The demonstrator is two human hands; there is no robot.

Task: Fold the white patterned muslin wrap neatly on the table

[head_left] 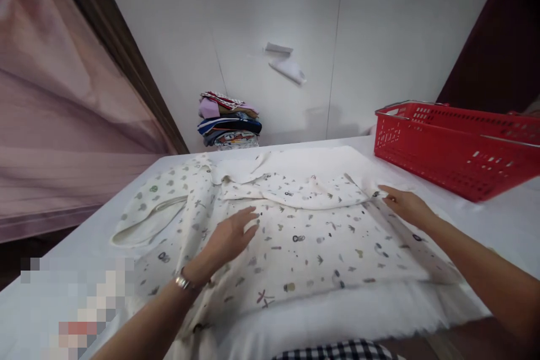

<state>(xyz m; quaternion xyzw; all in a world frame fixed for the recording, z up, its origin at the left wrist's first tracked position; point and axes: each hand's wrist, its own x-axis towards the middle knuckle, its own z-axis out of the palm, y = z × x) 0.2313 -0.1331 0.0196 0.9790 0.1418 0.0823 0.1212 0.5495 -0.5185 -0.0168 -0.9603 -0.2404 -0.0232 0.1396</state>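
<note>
Head view, garment: a white printed garment (pixel 312 242) with small plant-like motifs and other figures lies spread across the middle of the white-covered table (pixel 502 230), reaching toward the near edge.
Folded band: the garment's far part is turned over in a long, slightly wavy strip running from beside the left hand's side of the cloth to the right hand.
Sleeve-like part: at the left it bends into a loop, its open end (pixel 147 228) gaping toward the near left.
Left hand: the left hand (pixel 234 233) is over the garment's left-centre, palm down, fingers loosely extended and thumb apart, gripping nothing; a metal-banded wristwatch (pixel 183 279) is on its wrist.
Right hand: the right hand (pixel 407 205) is at the right end of the folded band, fingers and thumb drawn together, appearing to pinch the cloth there.
Red basket: a perforated plastic basket (pixel 426 152) stands on the table at the far right, beyond the right hand.
Clothes pile: a stack of folded clothes (pixel 230 124) sits at the far edge, close to the white wall (pixel 379 22).
Wall: loose-looking white papers (pixel 289 70) are on it.
Left side: a pink curtain (pixel 54 112) hangs beside the table.
Near edge: black-and-white checked cloth (pixel 337 351) shows at the bottom.
Lower left: a pixelated patch hides detail.
</note>
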